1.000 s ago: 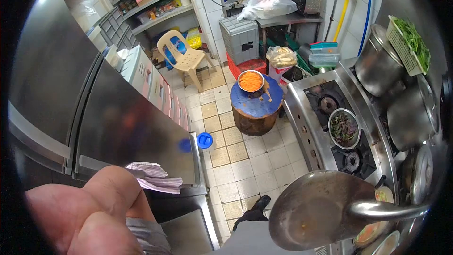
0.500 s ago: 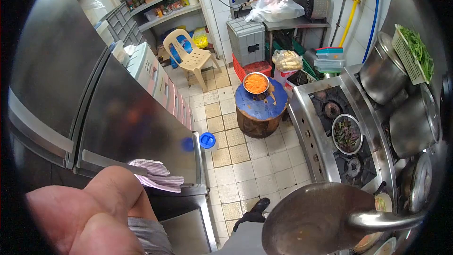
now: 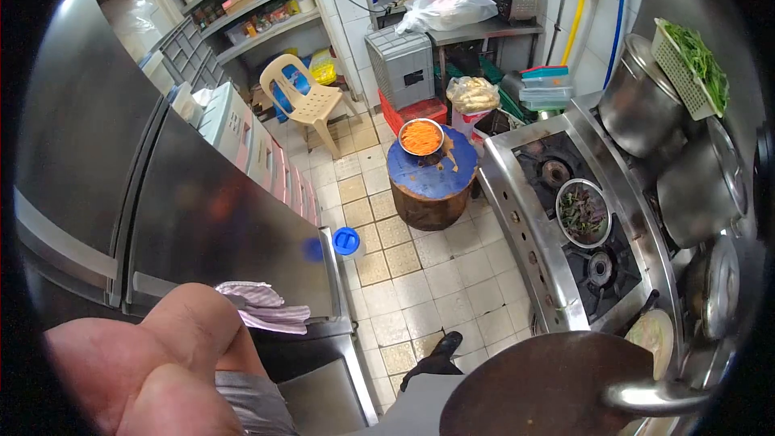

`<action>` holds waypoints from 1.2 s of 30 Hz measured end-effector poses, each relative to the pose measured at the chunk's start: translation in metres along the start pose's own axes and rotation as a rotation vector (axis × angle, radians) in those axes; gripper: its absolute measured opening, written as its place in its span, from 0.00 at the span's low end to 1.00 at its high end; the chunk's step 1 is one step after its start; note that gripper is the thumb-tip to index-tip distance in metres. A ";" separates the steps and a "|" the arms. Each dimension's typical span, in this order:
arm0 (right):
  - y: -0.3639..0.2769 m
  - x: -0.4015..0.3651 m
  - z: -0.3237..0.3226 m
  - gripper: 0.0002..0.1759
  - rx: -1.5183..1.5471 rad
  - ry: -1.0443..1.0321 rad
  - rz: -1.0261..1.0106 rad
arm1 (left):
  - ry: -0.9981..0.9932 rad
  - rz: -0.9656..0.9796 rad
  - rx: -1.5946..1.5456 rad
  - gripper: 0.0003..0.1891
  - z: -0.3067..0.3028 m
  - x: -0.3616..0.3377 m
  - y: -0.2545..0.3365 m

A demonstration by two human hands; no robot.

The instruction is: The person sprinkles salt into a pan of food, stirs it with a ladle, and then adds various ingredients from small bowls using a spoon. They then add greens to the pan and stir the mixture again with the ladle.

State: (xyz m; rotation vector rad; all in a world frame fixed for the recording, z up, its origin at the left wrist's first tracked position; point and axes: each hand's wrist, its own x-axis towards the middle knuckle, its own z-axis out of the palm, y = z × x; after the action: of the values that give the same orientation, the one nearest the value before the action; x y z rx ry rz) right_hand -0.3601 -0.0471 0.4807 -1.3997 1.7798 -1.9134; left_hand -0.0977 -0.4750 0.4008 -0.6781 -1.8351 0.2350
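Observation:
At the lower left, bare skin of my left arm or hand [image 3: 145, 375] bulges close to the camera; its fingers cannot be made out. Just beyond it, a purple-and-white striped cloth [image 3: 262, 307] hangs by the fridge handle. A large, dark, round metal pan [image 3: 537, 391] with a thick silver handle [image 3: 654, 396] fills the bottom right, close to the camera. My right hand is out of sight, so what holds the pan does not show. Partly behind the pan's handle side is a dish [image 3: 651, 337] of pale food.
A gas stove [image 3: 525, 230] bears a bowl of dark green and purple leaves [image 3: 583, 211]. Large pots [image 3: 701, 194] line the right wall. A bowl of shredded carrot [image 3: 421, 138] sits on a blue-topped drum [image 3: 428, 173]. A steel fridge [image 3: 218, 210] stands left, a beige chair [image 3: 303, 101] behind.
The view has shifted, so the stove, drum and chair appear further left. The dark pan sits slightly lower in the picture, and more of the pale-food dish shows.

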 end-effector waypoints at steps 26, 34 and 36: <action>-0.027 -0.319 -0.108 0.14 -0.406 1.167 0.184 | 0.480 0.009 -0.318 0.12 0.230 0.092 0.031; 0.176 -0.444 -0.084 0.06 -0.852 1.501 0.483 | -0.095 -1.311 -0.964 0.11 0.460 0.004 0.163; 0.179 -0.461 -0.081 0.07 -1.200 1.312 0.532 | -0.095 -1.660 -1.562 0.06 0.504 -0.064 0.223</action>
State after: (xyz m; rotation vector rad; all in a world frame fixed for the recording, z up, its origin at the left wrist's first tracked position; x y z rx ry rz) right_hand -0.2482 0.2716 0.1110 0.7356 3.6043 -1.3647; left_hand -0.4698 -0.2464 0.0582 0.1595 -1.7734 -2.3703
